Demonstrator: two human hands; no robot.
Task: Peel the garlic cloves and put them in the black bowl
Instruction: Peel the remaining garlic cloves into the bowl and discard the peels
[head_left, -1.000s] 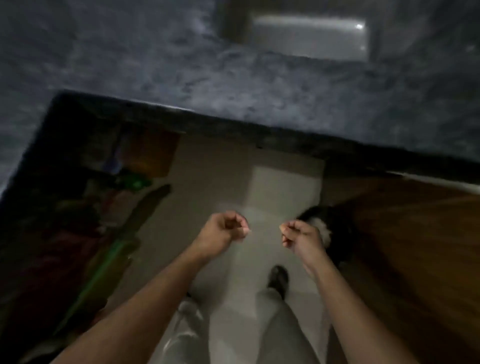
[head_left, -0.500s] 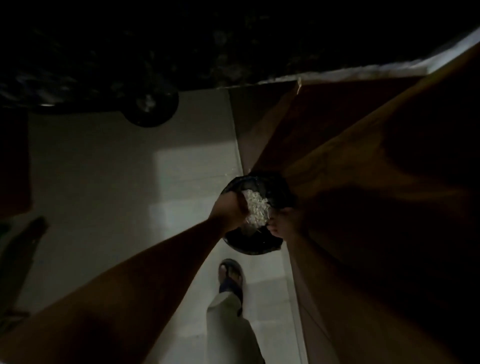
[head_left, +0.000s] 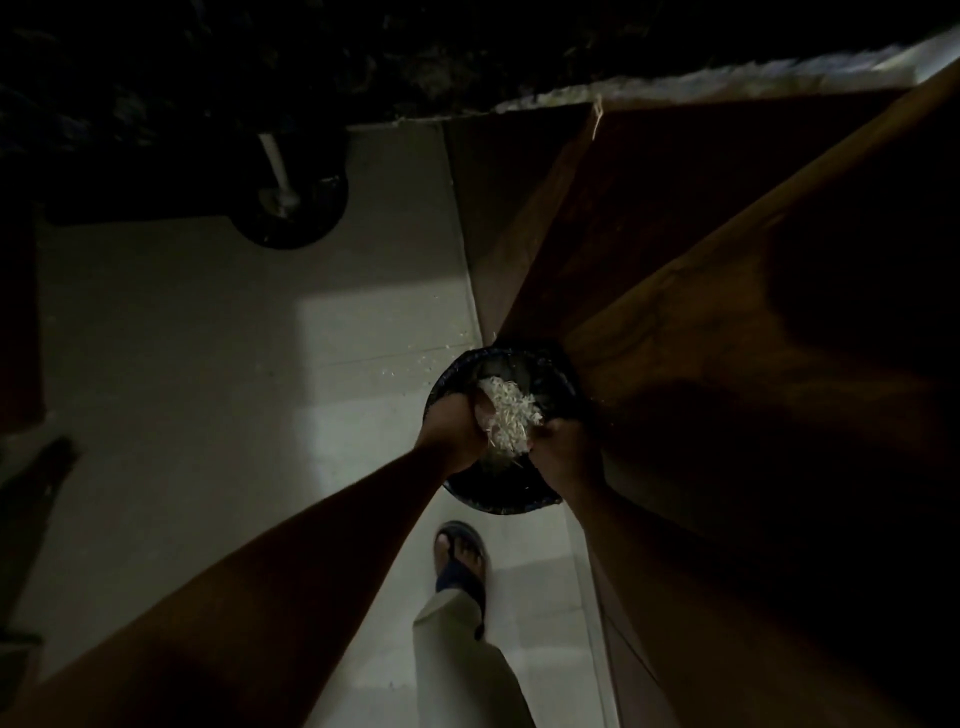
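The pale tiled floor (head_left: 171, 364) takes up the left of the dim view, and a brown wooden cabinet (head_left: 727, 260) fills the right under a dark speckled counter edge (head_left: 545, 96). A round black container (head_left: 291, 218) stands on the floor at the back, holding a white handle-like piece. A foot in a dark sandal (head_left: 460, 558) stands on the tiles below the hands.

A black bin (head_left: 498, 496), round and dark-lined, sits on the floor against the cabinet's corner, directly under both hands. It is probably there so that loose skins fall straight in.

The left hand (head_left: 452, 431) and right hand (head_left: 563, 447) meet over the bin and hold a clump of papery garlic peels (head_left: 509, 413) between them. The left fingers curl round the clump's left side; the right hand cups it from the right, though the light is too poor to read each finger. The clump is whitish, flaky and shredded, and a few pale flecks (head_left: 410, 364) lie scattered on the tiles just beside the bin.

No garlic cloves and no black bowl can be made out here; this looks like clearing waste, not peeling.
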